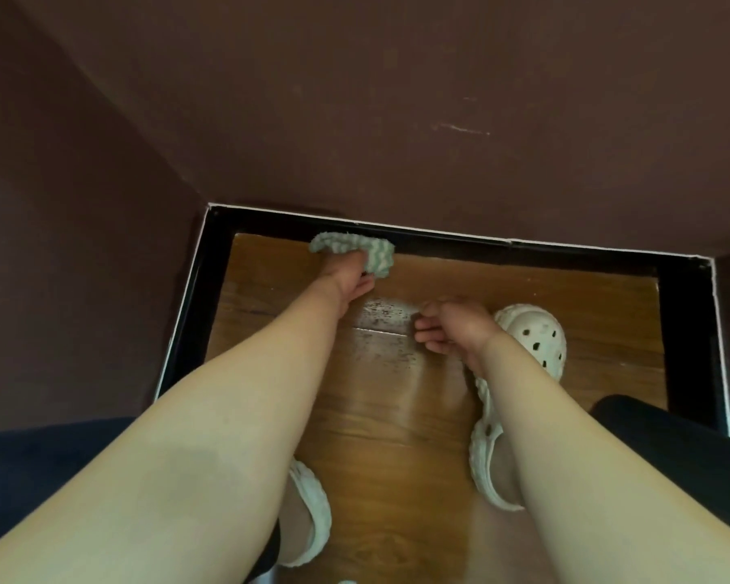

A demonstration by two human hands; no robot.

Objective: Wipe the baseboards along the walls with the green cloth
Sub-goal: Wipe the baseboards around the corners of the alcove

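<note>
Pressing green cloth [352, 250] against baseboard [460, 242], left hand [346, 278]

Bare forearms [245, 394], dark trousers [671, 440], and white perforated clogs [532, 335] on both feet.

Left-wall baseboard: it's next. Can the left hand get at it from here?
Probably yes: the left hand, gripping the green cloth, is near that corner; only bare floor lies before the baseboard.

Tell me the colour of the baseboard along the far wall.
The far baseboard strip is black, topped by a thin white line; head view shows it.
</note>
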